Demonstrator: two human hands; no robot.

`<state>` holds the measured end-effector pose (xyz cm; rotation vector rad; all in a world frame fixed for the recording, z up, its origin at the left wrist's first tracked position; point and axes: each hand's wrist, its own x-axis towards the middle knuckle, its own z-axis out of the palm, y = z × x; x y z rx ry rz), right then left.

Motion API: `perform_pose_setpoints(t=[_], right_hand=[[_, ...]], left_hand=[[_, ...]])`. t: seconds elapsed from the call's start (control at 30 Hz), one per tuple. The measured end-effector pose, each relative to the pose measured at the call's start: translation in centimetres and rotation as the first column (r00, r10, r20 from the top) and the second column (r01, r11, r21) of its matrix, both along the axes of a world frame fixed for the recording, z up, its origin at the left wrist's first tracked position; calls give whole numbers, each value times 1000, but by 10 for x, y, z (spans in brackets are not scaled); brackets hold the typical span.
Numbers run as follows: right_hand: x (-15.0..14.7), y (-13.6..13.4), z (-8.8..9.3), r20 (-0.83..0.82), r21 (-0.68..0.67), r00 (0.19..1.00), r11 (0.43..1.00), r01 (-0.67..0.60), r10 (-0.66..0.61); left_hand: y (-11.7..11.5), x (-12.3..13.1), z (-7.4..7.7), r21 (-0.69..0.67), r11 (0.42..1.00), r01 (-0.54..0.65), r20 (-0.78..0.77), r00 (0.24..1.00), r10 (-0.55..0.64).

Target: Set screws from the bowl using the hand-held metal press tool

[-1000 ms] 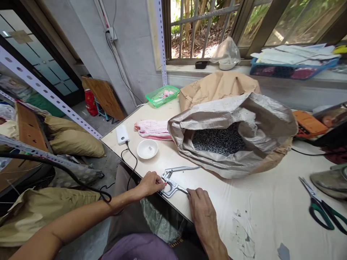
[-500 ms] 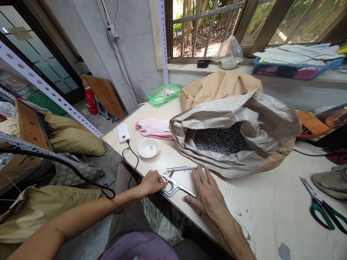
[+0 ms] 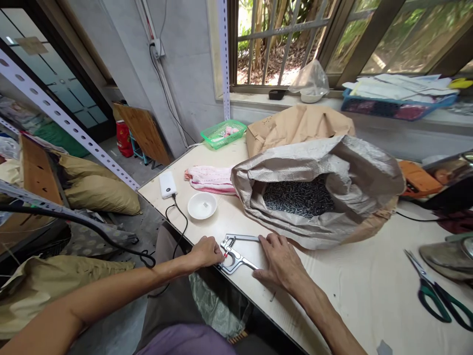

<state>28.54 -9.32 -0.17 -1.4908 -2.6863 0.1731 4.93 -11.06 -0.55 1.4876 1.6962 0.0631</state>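
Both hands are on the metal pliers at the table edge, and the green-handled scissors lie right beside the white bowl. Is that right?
Not quite. The head view shows the left hand and right hand on the metal pliers at the table edge, but the green-handled scissors lie far off on the right side, nowhere near the white bowl.

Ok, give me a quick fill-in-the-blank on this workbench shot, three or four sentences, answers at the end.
1. Both hands, the left hand and the right hand, rest on a metal ____ tool at the table edge.
2. The open sack holds small ____ pieces.
3. The white bowl sits beside a white ____ with a black cable.
4. The scissors have ____ handles.

Missing words: plier; dark; power bank; green
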Motion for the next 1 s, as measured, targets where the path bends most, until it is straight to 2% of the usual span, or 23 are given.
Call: perform_pose_setpoints(t=[0.13, 0.3, 0.57, 0.83, 0.9, 0.93, 1.0], right_hand=[[-1, -5, 3, 0, -5, 1000, 1000, 11, -11], [-1, -8, 1, -4, 3, 1000, 1000, 0, 0], [2, -13, -2, 0, 47, 1000, 999, 21, -21], [1, -16, -5, 10, 70, 1000, 997, 9, -10], [-1, -17, -4, 13, 76, 1000, 997, 1, -2], [-2, -18, -3, 11, 81, 1000, 997, 0, -1], [-3, -20, -4, 5, 93, 1000, 996, 5, -6]], left_hand=[[-1, 1, 0, 37, 999, 18, -72, 997, -16], [-3, 0, -1, 58, 998, 27, -52, 998, -24], [-6, 2, -3, 74, 996, -50, 20, 999, 49], [-6, -1, -2, 90, 996, 23, -42, 999, -19], [-12, -3, -1, 157, 986, 62, -87, 995, -48], [-16, -3, -1, 238, 967, 89, -115, 991, -62], [-22, 1, -1, 444, 876, 186, -167, 978, -123]])
